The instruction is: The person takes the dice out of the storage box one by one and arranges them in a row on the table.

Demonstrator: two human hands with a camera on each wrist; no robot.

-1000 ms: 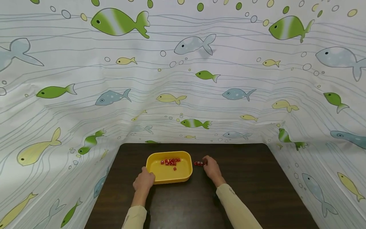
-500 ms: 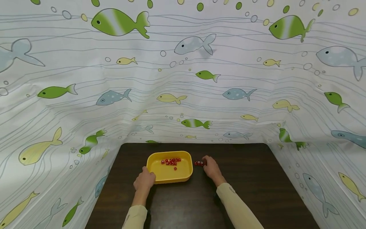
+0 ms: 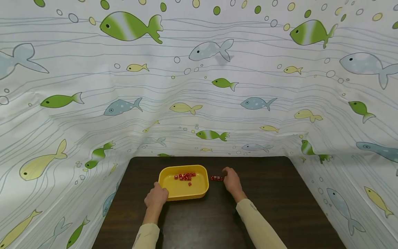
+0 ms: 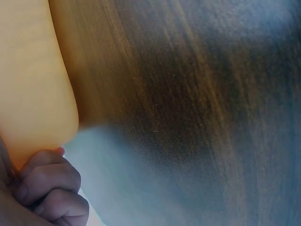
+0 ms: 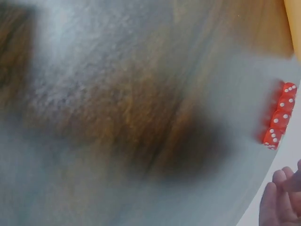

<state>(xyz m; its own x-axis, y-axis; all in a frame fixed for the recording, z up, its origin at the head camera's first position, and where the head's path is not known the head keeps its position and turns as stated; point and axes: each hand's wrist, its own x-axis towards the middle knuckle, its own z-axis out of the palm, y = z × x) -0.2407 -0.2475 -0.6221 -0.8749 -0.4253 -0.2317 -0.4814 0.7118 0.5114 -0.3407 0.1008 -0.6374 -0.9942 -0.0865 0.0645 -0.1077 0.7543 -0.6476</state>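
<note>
A yellow plastic tray holds several red dice with white pips, most clustered at its far side and one lying apart. My left hand grips the tray's near left corner, its fingers curled against the tray wall. To the right of the tray, several more red dice stand end to end in a short row on the table. Just right of that row is my right hand. In the right wrist view its fingers are loosely bent, apart from the dice row, with nothing seen in them.
The dark wood-grain table bears the tray and dice. A white cloth with printed fish hangs behind it and along both sides. The tray and the dice row are a small gap apart.
My right hand has let go of the right end of the dice row and moved slightly right, away from it. The left hand and the tray have stayed in place.
</note>
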